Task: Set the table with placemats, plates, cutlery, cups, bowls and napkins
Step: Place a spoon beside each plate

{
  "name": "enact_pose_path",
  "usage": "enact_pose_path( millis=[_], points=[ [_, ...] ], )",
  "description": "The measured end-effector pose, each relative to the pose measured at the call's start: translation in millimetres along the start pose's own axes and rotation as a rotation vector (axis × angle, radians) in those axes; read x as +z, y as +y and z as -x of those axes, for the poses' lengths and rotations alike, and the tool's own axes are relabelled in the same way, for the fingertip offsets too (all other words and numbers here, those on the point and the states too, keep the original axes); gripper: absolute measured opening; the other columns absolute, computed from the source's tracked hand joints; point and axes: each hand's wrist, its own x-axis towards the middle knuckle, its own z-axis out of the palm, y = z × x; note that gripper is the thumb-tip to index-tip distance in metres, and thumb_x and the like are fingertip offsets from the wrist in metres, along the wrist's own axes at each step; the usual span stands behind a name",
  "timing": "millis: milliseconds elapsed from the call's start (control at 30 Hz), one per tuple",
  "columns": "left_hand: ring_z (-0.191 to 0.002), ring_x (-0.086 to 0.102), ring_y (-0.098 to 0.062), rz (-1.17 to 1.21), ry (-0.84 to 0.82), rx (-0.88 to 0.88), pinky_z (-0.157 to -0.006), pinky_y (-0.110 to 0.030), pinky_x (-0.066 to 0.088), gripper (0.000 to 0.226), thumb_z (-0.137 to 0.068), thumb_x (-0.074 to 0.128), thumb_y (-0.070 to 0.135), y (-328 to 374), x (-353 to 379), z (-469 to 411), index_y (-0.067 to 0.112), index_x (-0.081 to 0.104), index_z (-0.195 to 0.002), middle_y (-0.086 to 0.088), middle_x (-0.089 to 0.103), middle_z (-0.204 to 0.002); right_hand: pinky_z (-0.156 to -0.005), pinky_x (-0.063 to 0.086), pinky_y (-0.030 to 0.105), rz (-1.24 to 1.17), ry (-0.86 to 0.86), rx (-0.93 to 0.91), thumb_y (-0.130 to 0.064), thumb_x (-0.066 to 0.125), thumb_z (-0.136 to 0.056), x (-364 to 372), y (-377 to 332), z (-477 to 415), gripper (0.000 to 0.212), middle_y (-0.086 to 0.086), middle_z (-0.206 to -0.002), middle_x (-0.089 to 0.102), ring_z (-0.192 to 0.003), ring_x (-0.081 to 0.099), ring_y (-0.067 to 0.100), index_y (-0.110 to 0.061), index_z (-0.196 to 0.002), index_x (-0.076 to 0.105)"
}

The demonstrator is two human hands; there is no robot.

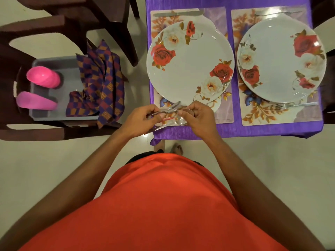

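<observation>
Head view: left hand point(143, 118), fingers pinching a spoon point(173, 107); right hand point(198, 117), fingers curled round other cutlery point(181, 121), over the bench point(235, 130) edge

Your left plate point(188, 64) covers most of its mat point(224, 113) — only the near right corner lies bare. On the right mat point(268, 120) a fork point(293, 105) fills the near strip. In the tray point(70, 87), a bare lane runs between cups point(43, 77) and napkins point(101, 77) — room to reach in.
</observation>
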Motion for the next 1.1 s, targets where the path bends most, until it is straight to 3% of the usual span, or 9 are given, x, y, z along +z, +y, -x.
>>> enact_pose_path(
  millis=[167, 300, 367, 500, 633, 733, 933, 1033, 1100],
  points=[
    [-0.095, 0.068, -0.024, 0.217, -0.173, -0.004, -0.085, -0.036, 0.057, 0.013, -0.094, 0.066, 0.019, 6.8, 2.5, -1.2, 0.02, 0.067, -0.108, -0.006, 0.071, -0.099, -0.059, 0.05, 0.033, 0.101, -0.065, -0.123, -0.029, 0.076, -0.087, 21.3, -13.1, 4.9, 0.018, -0.011, -0.065, 0.062, -0.06, 0.056, 0.005, -0.019, -0.081, 0.063],
    [-0.079, 0.069, -0.016, 0.245, -0.293, -0.046, -0.074, -0.022, 0.054, 0.024, -0.093, 0.068, 0.016, 8.9, -5.7, 1.3, 0.014, 0.066, -0.117, -0.016, 0.071, -0.09, -0.068, 0.055, 0.042, 0.099, -0.067, -0.162, -0.027, 0.072, -0.091, 27.4, -13.0, 8.9, 0.013, -0.008, -0.077, 0.067, -0.073, 0.065, 0.012, -0.017, -0.087, 0.064],
    [-0.074, 0.065, -0.009, 0.264, -0.313, -0.053, -0.068, -0.018, 0.051, 0.026, -0.092, 0.07, 0.019, 8.9, -8.7, 3.3, 0.015, 0.066, -0.118, -0.012, 0.069, -0.086, -0.07, 0.055, 0.043, 0.091, -0.065, -0.18, -0.028, 0.071, -0.091, 27.0, -12.9, 10.0, 0.012, -0.009, -0.082, 0.069, -0.078, 0.066, 0.01, -0.018, -0.09, 0.064],
    [-0.085, 0.067, -0.017, 0.293, -0.345, -0.071, -0.078, -0.026, 0.055, 0.029, -0.092, 0.07, 0.024, 4.5, -14.4, 5.3, 0.015, 0.068, -0.119, -0.008, 0.073, -0.096, -0.072, 0.055, 0.046, 0.087, -0.064, -0.22, -0.028, 0.068, -0.094, 26.3, -15.0, 11.1, 0.014, -0.002, -0.09, 0.072, -0.083, 0.067, 0.015, -0.015, -0.093, 0.064],
    [-0.054, 0.053, 0.0, 0.278, -0.355, -0.07, -0.054, -0.012, 0.042, 0.022, -0.096, 0.064, 0.018, 11.8, -17.5, 8.4, 0.002, 0.069, -0.11, 0.007, 0.064, -0.068, -0.073, 0.057, 0.037, 0.063, -0.04, -0.244, -0.025, 0.069, -0.094, 22.4, -20.6, 11.5, 0.01, -0.006, -0.091, 0.072, -0.086, 0.069, 0.011, -0.016, -0.095, 0.065],
    [-0.04, 0.043, 0.0, 0.281, -0.386, -0.073, -0.041, -0.009, 0.031, 0.015, -0.098, 0.059, 0.015, 16.0, -20.2, 10.3, 0.003, 0.067, -0.096, 0.014, 0.056, -0.054, -0.068, 0.055, 0.023, 0.008, -0.005, -0.253, -0.021, 0.074, -0.09, 17.5, -22.6, 11.1, 0.007, -0.016, -0.083, 0.069, -0.077, 0.067, 0.005, -0.017, -0.091, 0.068],
    [-0.049, 0.037, -0.003, 0.286, -0.459, -0.07, -0.044, -0.014, 0.028, 0.011, -0.096, 0.062, 0.023, 2.6, -30.2, 14.0, 0.017, 0.071, -0.096, 0.01, 0.051, -0.061, -0.061, 0.051, 0.025, -0.119, 0.093, -0.177, -0.012, 0.079, -0.085, -6.7, -27.2, 7.9, 0.007, 0.001, -0.072, 0.07, -0.067, 0.064, 0.012, -0.009, -0.082, 0.073],
    [-0.055, 0.037, -0.004, 0.288, -0.4, -0.075, -0.051, -0.018, 0.033, 0.021, -0.096, 0.06, 0.03, -10.7, -35.0, 17.9, 0.027, 0.071, -0.079, 0.01, 0.049, -0.063, -0.062, 0.054, 0.026, -0.232, 0.239, -0.058, -0.015, 0.079, -0.085, -28.4, -24.0, 6.3, 0.015, 0.004, -0.076, 0.071, -0.071, 0.066, 0.018, -0.002, -0.084, 0.072],
    [-0.06, 0.041, -0.003, 0.232, -0.327, -0.081, -0.06, -0.02, 0.038, 0.024, -0.101, 0.053, 0.028, -20.4, -35.8, 19.2, 0.024, 0.065, -0.08, 0.011, 0.05, -0.066, -0.062, 0.054, 0.025, -0.286, 0.313, 0.02, -0.019, 0.081, -0.084, -41.9, -14.3, 6.8, 0.016, 0.003, -0.075, 0.069, -0.069, 0.063, 0.016, -0.006, -0.083, 0.073]
  ],
)
